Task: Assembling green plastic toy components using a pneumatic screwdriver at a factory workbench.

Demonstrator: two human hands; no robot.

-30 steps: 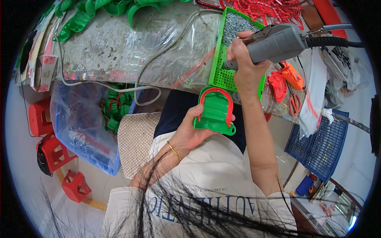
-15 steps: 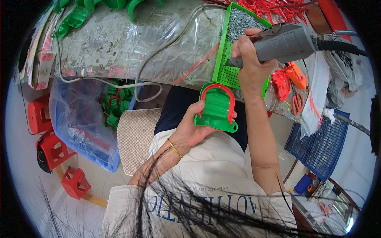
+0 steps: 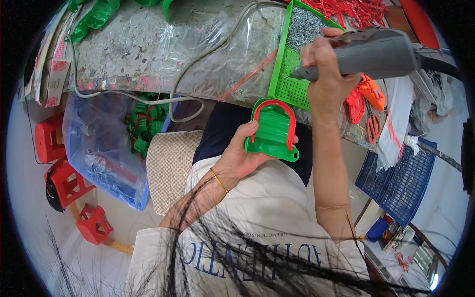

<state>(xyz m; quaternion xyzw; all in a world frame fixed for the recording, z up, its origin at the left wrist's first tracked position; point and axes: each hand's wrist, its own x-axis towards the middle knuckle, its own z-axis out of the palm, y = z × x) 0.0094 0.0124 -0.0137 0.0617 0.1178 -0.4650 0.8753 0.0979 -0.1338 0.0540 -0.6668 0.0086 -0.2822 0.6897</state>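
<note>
At the frame's centre, a green piece (image 3: 273, 123) with a red loop (image 3: 292, 121) is gripped by its side in the left hand (image 3: 241, 153), apparently leaving its inner face uncovered. Toward upper right, a grey power tool (image 3: 376, 55) is clasped by the right hand (image 3: 325, 85), presumably for steadiness, its tip over a green tray (image 3: 279, 64) where metal bits (image 3: 304, 27) are contained.
</note>
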